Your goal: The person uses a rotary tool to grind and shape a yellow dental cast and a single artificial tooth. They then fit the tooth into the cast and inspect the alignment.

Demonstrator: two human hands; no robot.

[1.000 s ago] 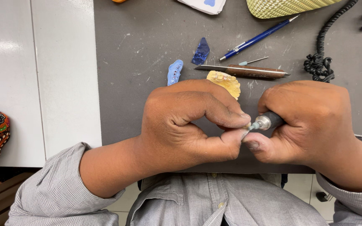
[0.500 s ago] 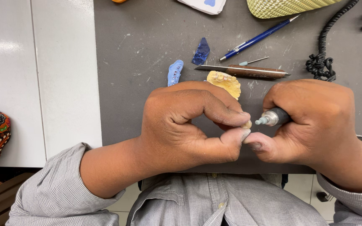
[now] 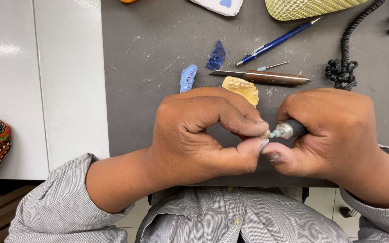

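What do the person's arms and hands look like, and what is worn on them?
Both hands are bare: the left hand and the right hand wear no gloves, rings or watch that can be seen. Pale dust lies on the fingertips. The arms are in a grey shirt with a fine check; the left sleeve is pushed back to mid forearm, and the right sleeve ends nearer the wrist.

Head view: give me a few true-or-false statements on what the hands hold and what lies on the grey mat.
1. The right hand grips a metal-tipped rotary tool. True.
2. The left hand lies flat on the mat. False: it pinches a small pale piece at the tool's tip.
3. A yellow dental cast lies behind the hands. True.
4. The blue pen is in the right hand. False: it lies on the mat.
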